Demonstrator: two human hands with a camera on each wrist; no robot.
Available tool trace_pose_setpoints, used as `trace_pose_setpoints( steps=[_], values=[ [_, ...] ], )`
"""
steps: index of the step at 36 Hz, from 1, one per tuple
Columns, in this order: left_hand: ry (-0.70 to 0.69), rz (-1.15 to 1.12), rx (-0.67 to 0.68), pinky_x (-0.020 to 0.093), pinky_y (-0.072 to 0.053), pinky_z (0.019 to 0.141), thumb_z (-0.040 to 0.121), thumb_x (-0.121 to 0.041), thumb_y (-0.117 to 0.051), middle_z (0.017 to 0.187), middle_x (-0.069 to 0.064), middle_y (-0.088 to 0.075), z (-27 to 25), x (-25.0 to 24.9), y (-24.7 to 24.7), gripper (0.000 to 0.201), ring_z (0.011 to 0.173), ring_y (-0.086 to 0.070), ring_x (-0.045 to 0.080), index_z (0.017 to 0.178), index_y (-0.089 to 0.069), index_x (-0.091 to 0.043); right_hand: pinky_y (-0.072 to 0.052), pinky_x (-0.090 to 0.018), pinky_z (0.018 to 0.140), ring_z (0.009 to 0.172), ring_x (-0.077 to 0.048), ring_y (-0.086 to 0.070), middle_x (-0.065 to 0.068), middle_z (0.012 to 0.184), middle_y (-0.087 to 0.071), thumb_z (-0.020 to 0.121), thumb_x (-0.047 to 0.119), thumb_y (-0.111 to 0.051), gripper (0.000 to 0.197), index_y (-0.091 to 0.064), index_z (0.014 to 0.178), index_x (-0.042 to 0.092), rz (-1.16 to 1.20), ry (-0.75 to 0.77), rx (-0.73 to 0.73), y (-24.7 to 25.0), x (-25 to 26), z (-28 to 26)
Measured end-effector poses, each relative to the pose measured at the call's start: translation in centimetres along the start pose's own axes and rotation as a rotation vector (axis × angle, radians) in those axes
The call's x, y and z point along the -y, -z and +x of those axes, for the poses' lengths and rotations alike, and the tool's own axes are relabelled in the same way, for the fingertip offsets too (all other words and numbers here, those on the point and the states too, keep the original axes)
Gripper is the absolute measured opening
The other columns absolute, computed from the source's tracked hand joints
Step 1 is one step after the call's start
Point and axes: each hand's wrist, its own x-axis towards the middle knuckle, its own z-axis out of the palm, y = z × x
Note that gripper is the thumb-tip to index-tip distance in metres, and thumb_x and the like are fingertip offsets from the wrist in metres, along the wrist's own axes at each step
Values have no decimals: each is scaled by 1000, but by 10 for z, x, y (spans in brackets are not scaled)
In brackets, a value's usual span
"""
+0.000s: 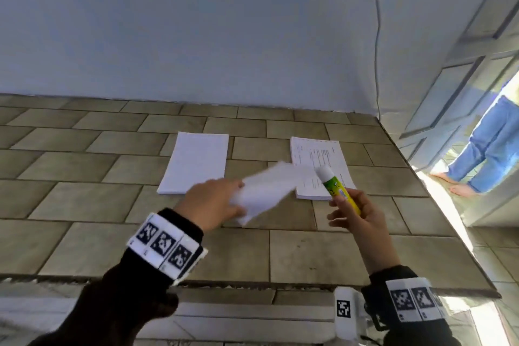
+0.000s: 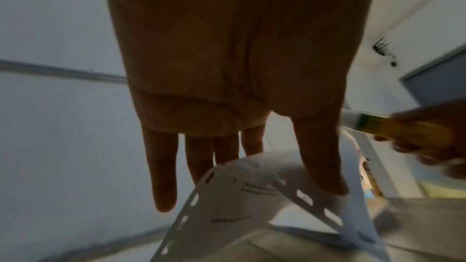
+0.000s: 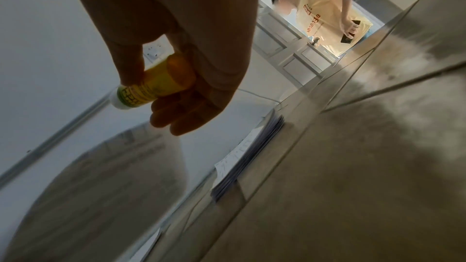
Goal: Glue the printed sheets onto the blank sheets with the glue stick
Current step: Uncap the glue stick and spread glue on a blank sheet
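My left hand [image 1: 224,199] pinches a single printed sheet [image 1: 266,191] between thumb and fingers and holds it, blurred, above the tiled counter. In the left wrist view the thumb [image 2: 320,166] lies on the curled printed sheet [image 2: 252,186]. My right hand [image 1: 351,213] grips a green and yellow glue stick [image 1: 337,188], white cap end up, just right of the sheet; the same glue stick [image 3: 151,87] appears in the right wrist view. A blank stack [image 1: 196,163] lies left and a printed stack [image 1: 320,160] lies right, partly behind the sheet and the stick.
The tiled counter [image 1: 252,250] runs to a wall behind; its right edge drops off near an open door [image 1: 455,87]. A person [image 3: 325,11] stands in the doorway. A thin cable [image 1: 377,36] hangs down the wall at the back right.
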Motion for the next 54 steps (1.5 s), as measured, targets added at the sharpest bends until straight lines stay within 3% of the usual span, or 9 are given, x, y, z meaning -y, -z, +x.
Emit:
trace_pose_setpoints(
  steps=[5, 13, 19, 22, 25, 28, 34, 39, 54],
  values=[
    [-162, 59, 128, 32, -33, 110, 90, -31, -64, 148, -3, -45, -11, 3, -40, 57, 133, -43, 15, 143, -42, -29, -57, -27, 62, 68, -19, -66, -13, 89, -65, 85, 23, -64, 27, -61, 108, 10, -29, -9, -15, 7, 1, 0],
    [-159, 237, 332, 43, 4, 121, 88, -27, -59, 164, 0, 13, -20, 19, -65, 86, 149, 18, 20, 155, -6, -37, -58, -28, 64, 68, -15, -66, -7, 84, -68, 83, 12, -70, 18, -64, 100, 11, -96, -51, 56, -4, -7, -5],
    [-62, -121, 246, 39, -15, 121, 89, -34, -56, 164, -5, 7, -29, 26, -67, 75, 151, 3, 16, 153, -18, -29, -57, -26, 64, 71, -15, -65, -8, 83, -69, 82, 17, -73, 19, -65, 98, 11, -168, -76, 146, -19, -9, 0],
    [6, -206, 100, 31, -12, 121, 82, -57, -30, 164, 2, -4, -28, 27, -74, 82, 151, -7, 15, 153, -21, -18, -57, -27, 63, 70, -14, -64, -12, 79, -69, 83, 11, -74, 14, -66, 92, 5, -180, -43, 183, -31, -7, 7],
    [26, -109, 13, 33, -6, 122, 63, -91, 11, 164, 4, -4, -21, 31, -90, 123, 151, 0, 16, 156, -11, -13, -58, -34, 65, 74, -20, -67, -11, 79, -72, 83, 6, -73, 11, -66, 84, -2, -184, 11, 229, -50, -8, 13],
    [67, -2, -40, 35, 2, 121, 45, -88, 34, 164, 3, 3, -14, 38, -109, 139, 151, 7, 16, 156, -2, -12, -59, -41, 69, 79, -28, -68, -14, 82, -72, 85, 9, -72, 12, -64, 84, 0, -226, 30, 290, -69, -11, 17],
    [45, -17, -182, 31, 9, 118, 69, -85, 18, 164, 2, -7, -11, 48, -127, 117, 151, 0, 17, 156, -13, -14, -55, -50, 80, 92, -27, -65, -15, 94, -64, 94, 22, -59, 15, -47, 85, 21, -353, -11, 436, -110, -23, 26],
    [44, -23, -223, 53, -16, 119, 86, -80, -4, 157, 6, -33, -11, 52, -131, 99, 147, -25, 28, 149, -38, -13, -50, -52, 83, 89, -33, -62, -10, 85, -55, 96, 18, -54, 16, -41, 89, 13, -494, 21, 480, -135, -24, 24],
    [6, -24, -300, 56, -18, 117, 84, -82, -14, 157, 1, -34, -8, 56, -133, 95, 147, -25, 25, 149, -38, -18, -51, -50, 79, 81, -31, -56, -14, 85, -57, 85, 14, -62, 15, -48, 82, 10, -588, 134, 476, -164, -33, 29]
  ],
)
